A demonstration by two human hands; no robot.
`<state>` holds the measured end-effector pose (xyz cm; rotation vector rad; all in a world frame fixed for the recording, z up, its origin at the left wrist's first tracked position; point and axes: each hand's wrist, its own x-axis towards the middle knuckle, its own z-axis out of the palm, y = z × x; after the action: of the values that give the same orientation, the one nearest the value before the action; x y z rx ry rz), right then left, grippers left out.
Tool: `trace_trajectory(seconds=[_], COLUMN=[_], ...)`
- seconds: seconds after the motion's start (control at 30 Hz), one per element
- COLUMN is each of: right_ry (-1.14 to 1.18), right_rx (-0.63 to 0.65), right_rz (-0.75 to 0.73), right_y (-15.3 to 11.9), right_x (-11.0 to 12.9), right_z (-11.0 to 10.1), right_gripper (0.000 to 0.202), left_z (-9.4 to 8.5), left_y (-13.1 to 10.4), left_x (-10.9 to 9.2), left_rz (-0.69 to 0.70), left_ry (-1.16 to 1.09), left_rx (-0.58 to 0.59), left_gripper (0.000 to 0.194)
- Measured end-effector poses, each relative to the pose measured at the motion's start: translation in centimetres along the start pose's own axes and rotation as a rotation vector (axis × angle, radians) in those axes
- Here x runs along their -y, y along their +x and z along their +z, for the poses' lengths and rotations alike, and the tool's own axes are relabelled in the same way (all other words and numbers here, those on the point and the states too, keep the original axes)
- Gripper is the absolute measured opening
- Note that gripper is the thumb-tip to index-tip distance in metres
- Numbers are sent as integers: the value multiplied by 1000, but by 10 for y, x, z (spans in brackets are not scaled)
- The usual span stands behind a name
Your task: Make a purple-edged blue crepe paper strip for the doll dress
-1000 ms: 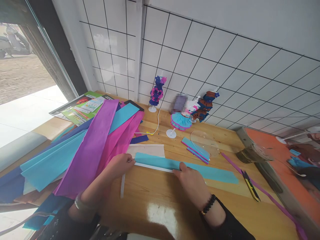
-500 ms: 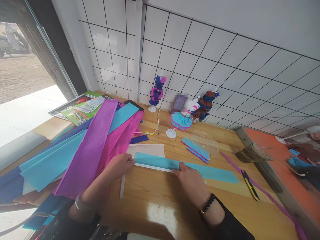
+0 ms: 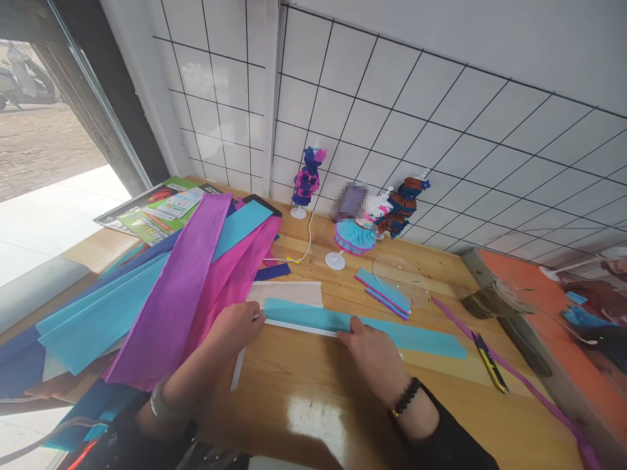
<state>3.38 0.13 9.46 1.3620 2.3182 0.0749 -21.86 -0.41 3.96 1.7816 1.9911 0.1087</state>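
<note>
A long turquoise strip [image 3: 421,338] lies across the wooden table, with a narrow white strip [image 3: 304,328] along its near edge. My left hand [image 3: 245,318] is closed in a pinch on the white strip at the turquoise strip's left end, and a loose length of white hangs below it onto the table. Farther right, my right hand [image 3: 369,349] presses its closed fingers on both strips. Under the turquoise strip's left part, a pale sheet [image 3: 294,292] shows.
Purple [image 3: 176,281], pink and blue sheets are piled at left beside magazines [image 3: 147,212]. Small dress stands [image 3: 335,261] stand at the wall. Right are folded strips [image 3: 385,294], a clear disc, yellow-black snips [image 3: 490,365], a purple ribbon [image 3: 524,375] and an orange-floored tray [image 3: 529,294].
My left hand has shifted very slightly, and the loose white length below it has swung a little left. My right hand has hardly moved.
</note>
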Motion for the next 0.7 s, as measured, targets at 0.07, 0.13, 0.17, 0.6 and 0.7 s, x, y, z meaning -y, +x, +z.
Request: trace_trajectory(seconds=[0.07, 0.13, 0.17, 0.6, 0.7], right_ry=[-5, -7, -7, 13, 12], right_rx=[-3, -9, -12, 15, 17], right_rz=[-3, -2, -2, -1, -1], right_y=[0, 0, 0, 1, 1], right_x=[0, 0, 0, 1, 2], right_z=[0, 0, 0, -2, -2], right_gripper=[23, 24, 25, 22, 22], left_z=[2, 4, 5, 8, 9], left_y=[-1, -2, -3, -4, -4], left_x=[-1, -2, -3, 2, 3], left_rz=[-3, -2, 0, -97, -88], left_ry=[25, 52, 67, 183, 186], left_rx=[-1, -5, -6, -30, -36], left_gripper=[25, 25, 25, 34, 34])
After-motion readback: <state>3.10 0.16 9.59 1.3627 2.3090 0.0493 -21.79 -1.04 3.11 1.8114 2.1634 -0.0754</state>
